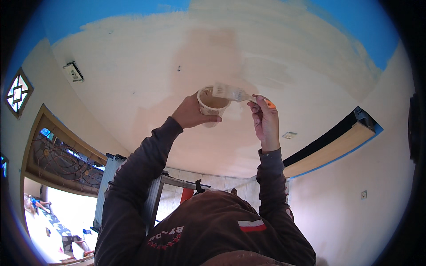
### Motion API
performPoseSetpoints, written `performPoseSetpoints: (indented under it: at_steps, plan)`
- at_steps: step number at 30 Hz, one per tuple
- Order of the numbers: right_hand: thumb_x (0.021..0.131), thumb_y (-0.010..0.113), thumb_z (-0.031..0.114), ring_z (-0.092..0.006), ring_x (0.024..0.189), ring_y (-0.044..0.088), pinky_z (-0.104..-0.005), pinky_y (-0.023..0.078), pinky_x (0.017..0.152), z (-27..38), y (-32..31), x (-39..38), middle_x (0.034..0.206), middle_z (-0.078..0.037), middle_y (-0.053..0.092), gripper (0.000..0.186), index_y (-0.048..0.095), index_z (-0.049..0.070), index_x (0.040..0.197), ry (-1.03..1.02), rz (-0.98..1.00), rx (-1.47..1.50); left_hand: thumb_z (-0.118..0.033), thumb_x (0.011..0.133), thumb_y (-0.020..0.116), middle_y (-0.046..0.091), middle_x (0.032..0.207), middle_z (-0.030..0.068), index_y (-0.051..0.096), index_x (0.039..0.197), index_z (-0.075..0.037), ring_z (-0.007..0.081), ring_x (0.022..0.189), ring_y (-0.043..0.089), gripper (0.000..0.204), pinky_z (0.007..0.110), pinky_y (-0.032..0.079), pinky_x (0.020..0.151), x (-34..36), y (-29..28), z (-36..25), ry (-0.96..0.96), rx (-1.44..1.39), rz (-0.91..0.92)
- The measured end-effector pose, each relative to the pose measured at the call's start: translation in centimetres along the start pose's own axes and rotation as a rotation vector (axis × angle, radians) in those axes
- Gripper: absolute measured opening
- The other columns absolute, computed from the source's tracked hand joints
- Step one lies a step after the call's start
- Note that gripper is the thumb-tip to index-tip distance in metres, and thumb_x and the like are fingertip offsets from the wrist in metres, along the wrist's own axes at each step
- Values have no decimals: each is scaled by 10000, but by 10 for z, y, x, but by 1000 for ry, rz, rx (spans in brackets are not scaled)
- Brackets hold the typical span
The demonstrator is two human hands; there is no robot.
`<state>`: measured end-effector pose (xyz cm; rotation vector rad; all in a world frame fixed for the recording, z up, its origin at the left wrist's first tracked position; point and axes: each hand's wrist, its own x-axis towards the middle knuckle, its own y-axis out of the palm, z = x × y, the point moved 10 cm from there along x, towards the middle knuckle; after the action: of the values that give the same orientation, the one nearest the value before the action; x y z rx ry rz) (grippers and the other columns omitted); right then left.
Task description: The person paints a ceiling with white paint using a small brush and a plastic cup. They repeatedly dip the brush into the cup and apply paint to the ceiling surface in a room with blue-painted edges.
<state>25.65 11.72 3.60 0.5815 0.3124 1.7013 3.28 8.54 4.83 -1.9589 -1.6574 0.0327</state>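
Observation:
My left hand grips a pale paint cup at the middle of the view, its thumb along the cup's side. My right hand holds a paintbrush by its orange-tipped handle, with the pale, paint-coated bristles over the cup's rim. Behind both hands rises a surface coated in pale beige, with a damper-looking pinkish patch behind the cup and blue paint along its upper edges. My brown sleeves reach up from the lower edge on either side of my body.
An aluminium ladder stands by my left arm. At left are a doorway with a grilled transom, a diamond window and, outside, a small figure that looks like a person. A long box-like fixture juts out at right.

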Motion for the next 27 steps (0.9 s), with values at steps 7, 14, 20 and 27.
performPoseSetpoints:
  at_steps: [7, 14, 20, 27]
  plan:
    - [979, 673, 247, -16, 652, 575, -141, 364, 485, -3, 3, 1, 847, -90, 728, 265, 685, 14, 1105, 8, -7, -18, -411, 662, 925, 658, 1257, 142, 467, 1411, -19, 267, 1149, 649, 962, 383, 520, 999, -2, -6, 5, 13, -35, -41]
    - [980, 673, 245, -10, 653, 566, -135, 361, 499, 0, -3, -4, 852, -64, 729, 256, 682, 24, 1109, -28, -53, -43, -331, 686, 919, 644, 1272, 135, 476, 1409, -19, 246, 1162, 632, 904, 372, 510, 1002, 0, 1, -2, -31, -5, 2]
    - [969, 688, 220, -36, 725, 639, -130, 415, 532, -1, 0, -2, 876, -73, 732, 264, 670, 12, 1132, -6, -84, -8, -445, 665, 907, 666, 1239, 162, 481, 1387, -6, 278, 1146, 654, 947, 385, 522, 996, 0, -12, 3, 1, 51, -125]
    - [976, 677, 242, -41, 696, 593, -135, 372, 493, -7, 9, 2, 881, -81, 722, 287, 660, 9, 1144, 16, -78, 3, -410, 681, 901, 659, 1255, 148, 476, 1395, -15, 265, 1156, 648, 921, 380, 522, 995, 0, -15, 8, -68, 53, -111]
